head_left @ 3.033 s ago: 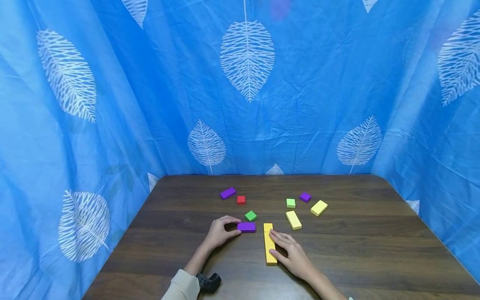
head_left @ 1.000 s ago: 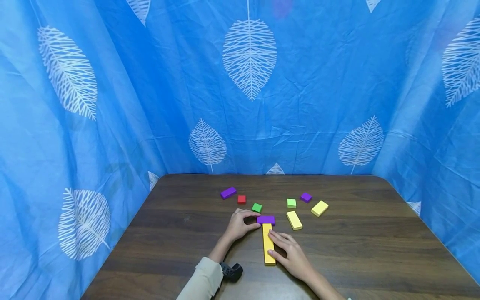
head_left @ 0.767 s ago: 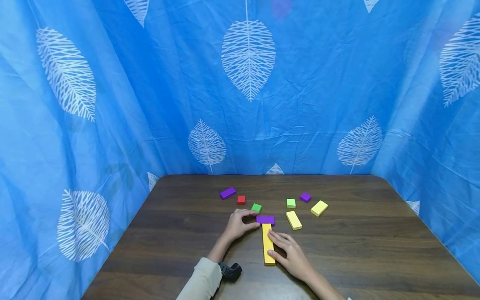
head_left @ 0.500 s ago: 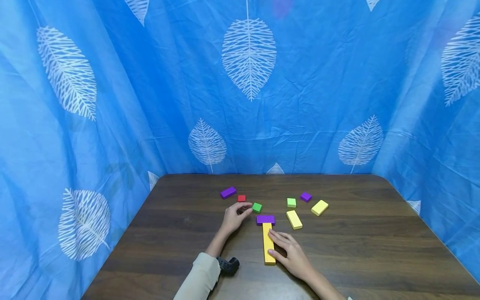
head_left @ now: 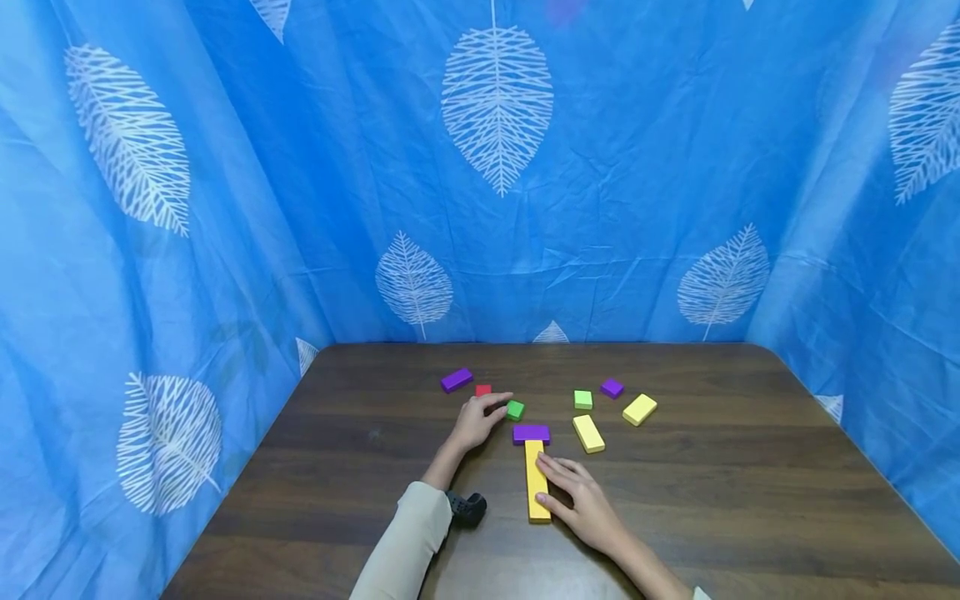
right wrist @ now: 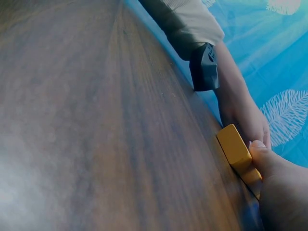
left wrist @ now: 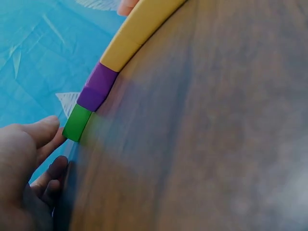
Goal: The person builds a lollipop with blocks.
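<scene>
In the head view, an orange-yellow row of blocks [head_left: 536,483] runs lengthwise toward me, with a seam visible in the left wrist view. Crosswise at its far end lies a purple block [head_left: 531,434]. My right hand [head_left: 581,504] rests its thumb and fingertips along the row's right side. Just beyond the purple block is a small green block [head_left: 516,410]. My left hand [head_left: 474,423] is at its left, index finger reaching past its far side and thumb close by; no firm pinch shows. The left wrist view has the thumb [left wrist: 45,129] slightly apart from the green block [left wrist: 77,124].
A partly hidden red block [head_left: 483,389] sits behind my left hand, near another purple block [head_left: 457,381]. To the right lie a light green block [head_left: 582,399], a small purple block [head_left: 612,389] and two pale yellow blocks, one nearer [head_left: 588,434], one farther [head_left: 640,410]. Blue curtain surrounds the brown table [head_left: 750,500].
My left hand slid the purple block right to the row's far end, and the green block shifted back and right. It then released the purple block and moved to the green one. My right hand stayed.
</scene>
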The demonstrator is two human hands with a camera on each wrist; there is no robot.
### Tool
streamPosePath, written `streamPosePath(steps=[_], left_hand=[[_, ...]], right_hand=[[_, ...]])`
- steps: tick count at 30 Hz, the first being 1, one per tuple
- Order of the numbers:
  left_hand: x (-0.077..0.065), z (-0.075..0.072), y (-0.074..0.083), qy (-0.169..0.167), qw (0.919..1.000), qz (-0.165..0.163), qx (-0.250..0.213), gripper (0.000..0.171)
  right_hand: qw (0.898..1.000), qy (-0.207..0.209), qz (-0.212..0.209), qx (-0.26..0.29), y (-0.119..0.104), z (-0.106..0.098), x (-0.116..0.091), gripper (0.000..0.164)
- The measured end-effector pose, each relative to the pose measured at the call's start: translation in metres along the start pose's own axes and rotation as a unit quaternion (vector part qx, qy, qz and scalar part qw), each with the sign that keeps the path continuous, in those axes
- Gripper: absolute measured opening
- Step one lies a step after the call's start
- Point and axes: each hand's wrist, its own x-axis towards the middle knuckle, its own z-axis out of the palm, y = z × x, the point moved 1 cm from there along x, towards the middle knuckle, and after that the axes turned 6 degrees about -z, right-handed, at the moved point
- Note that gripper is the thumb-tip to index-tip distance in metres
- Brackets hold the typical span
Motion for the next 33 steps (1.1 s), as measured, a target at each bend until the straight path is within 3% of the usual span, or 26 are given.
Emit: streamPosePath(steps=[7, 18, 33], left_hand=[[0.002, 0.001, 0.003, -0.006, 0.9999, -0.003, 0.015, 0.029], [0.013, 0.011, 0.007, 0.037, 0.9988, -0.017, 0.026, 0.027], [0.018, 0.026, 0.02, -0.025, 0.9986, -0.046, 0.002, 0.027]], right_hand=[[1.0, -0.002, -0.006, -0.007, 0.0, 0.0, 0.001, 0.049], [1.0, -0.001, -0.001, -0.002, -0.001, -0.002, 0.002, 0.048], [1.0, -0.017, 0.003, 0.007, -0.001, -0.003, 0.002, 0.048]])
